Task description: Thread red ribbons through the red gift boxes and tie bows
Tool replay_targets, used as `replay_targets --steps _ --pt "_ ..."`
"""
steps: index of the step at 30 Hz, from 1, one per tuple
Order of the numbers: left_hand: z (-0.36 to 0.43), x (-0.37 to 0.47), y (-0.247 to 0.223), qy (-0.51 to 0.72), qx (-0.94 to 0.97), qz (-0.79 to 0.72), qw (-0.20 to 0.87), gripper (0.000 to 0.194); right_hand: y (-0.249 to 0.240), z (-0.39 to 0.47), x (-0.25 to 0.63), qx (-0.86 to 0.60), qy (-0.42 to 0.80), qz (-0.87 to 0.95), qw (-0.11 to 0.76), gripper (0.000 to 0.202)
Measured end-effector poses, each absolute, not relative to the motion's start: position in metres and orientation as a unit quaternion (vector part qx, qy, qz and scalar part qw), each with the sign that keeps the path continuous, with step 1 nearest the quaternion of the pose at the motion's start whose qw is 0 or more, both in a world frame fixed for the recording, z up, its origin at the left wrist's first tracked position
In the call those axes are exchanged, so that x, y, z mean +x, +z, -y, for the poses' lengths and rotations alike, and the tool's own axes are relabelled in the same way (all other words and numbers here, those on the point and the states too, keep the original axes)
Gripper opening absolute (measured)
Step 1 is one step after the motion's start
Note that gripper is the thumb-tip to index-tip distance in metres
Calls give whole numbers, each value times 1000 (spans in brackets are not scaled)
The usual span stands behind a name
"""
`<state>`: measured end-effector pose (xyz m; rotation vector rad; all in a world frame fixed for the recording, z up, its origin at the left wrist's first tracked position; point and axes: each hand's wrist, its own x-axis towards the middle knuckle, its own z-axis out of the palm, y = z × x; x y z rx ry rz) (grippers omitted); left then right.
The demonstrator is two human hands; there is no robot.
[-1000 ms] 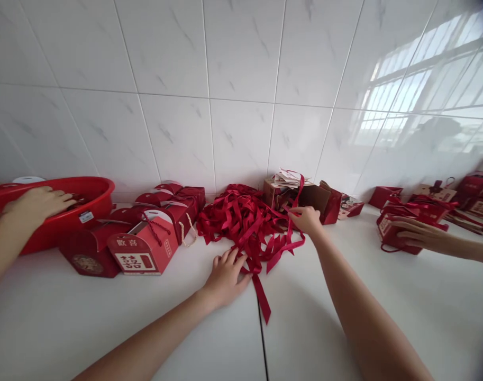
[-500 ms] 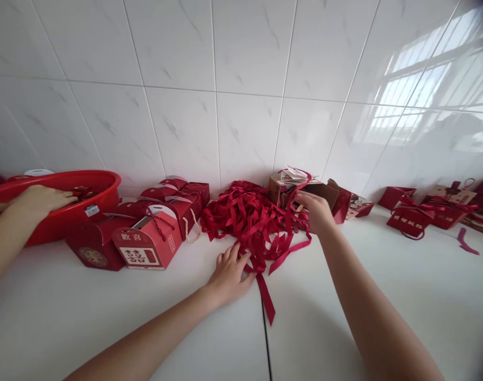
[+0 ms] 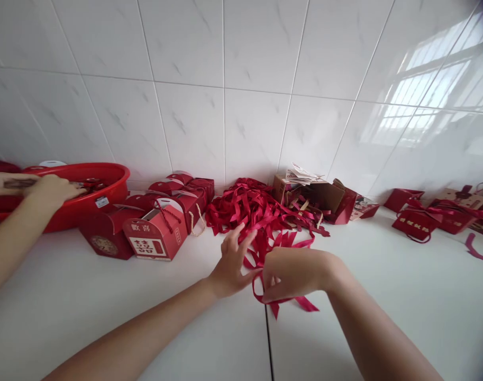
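A heap of red ribbons lies on the white table near the tiled wall. My left hand is at the near edge of the heap, fingers spread, with nothing gripped. Just right of it, my right hand is bent down over the near ribbons, its fingers pinched on a red ribbon that loops out on the left. Ribbon ends stick out below the right hand. Behind the heap stands an open cardboard box with ribbons spilling from it and folded papers on top.
Red gift boxes stand left of the heap. Farther left, another person's hands reach over a red basin. Red bags and a loose ribbon piece are at the right.
My right hand has moved from beside the cardboard box toward me and left, bringing a ribbon along. My left hand's fingers have lifted and spread. The view has shifted slightly.
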<state>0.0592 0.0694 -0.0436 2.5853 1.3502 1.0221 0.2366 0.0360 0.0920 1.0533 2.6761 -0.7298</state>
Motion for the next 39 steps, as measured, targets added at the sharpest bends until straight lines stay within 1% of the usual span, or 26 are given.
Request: replay_targets --steps 1,3,4,5,7,9,11,13,16,19,22,25,27,29,33,36,37,39 --pt "-68 58 -41 307 856 -415 31 68 87 -38 232 374 -227 -895 86 22" --pt "-64 58 -37 266 890 -369 46 45 81 -43 228 392 -196 -897 52 21" --pt "-61 58 -36 252 900 -350 57 37 80 -45 229 391 -187 -900 35 21" --pt "-60 59 -35 244 907 -337 69 32 79 -46 230 387 -181 -904 19 21" --pt "-57 61 -35 248 910 -320 89 28 81 -46 235 378 -174 -909 -6 16" --pt "-56 62 -36 276 903 -318 92 27 84 -44 241 384 -165 -908 -10 8" --pt "-58 62 -37 310 887 -334 77 33 88 -41 246 415 -168 -894 6 4" --pt "-60 60 -37 330 869 -363 62 37 91 -40 251 452 -175 -874 18 7" --pt "-62 59 -36 336 852 -395 75 40 95 -42 258 473 -166 -865 -3 15" --pt "-60 62 -33 342 843 -396 125 33 98 -44 261 478 -151 -865 -37 11" --pt "-52 70 -31 353 813 -405 224 24 102 -42 260 464 -162 -868 -78 6" --pt "-43 79 -28 357 786 -408 299 26 105 -39 259 439 -176 -875 -103 8" --pt "-38 82 -26 359 782 -398 318 31 105 -39 261 431 -175 -879 -105 7" --pt "-37 83 -25 376 771 -390 335 32 106 -40 266 431 -177 -879 -98 5" --pt "-43 82 -28 431 718 -383 389 29 107 -43 272 451 -183 -872 -47 9" --pt "-48 81 -30 462 681 -384 419 30 106 -45 273 481 -159 -861 -43 14" --pt "-49 80 -30 468 671 -384 428 30 106 -46 272 495 -145 -855 -50 17" --pt "-50 80 -29 476 650 -383 452 29 104 -47 272 525 -119 -841 -54 31"
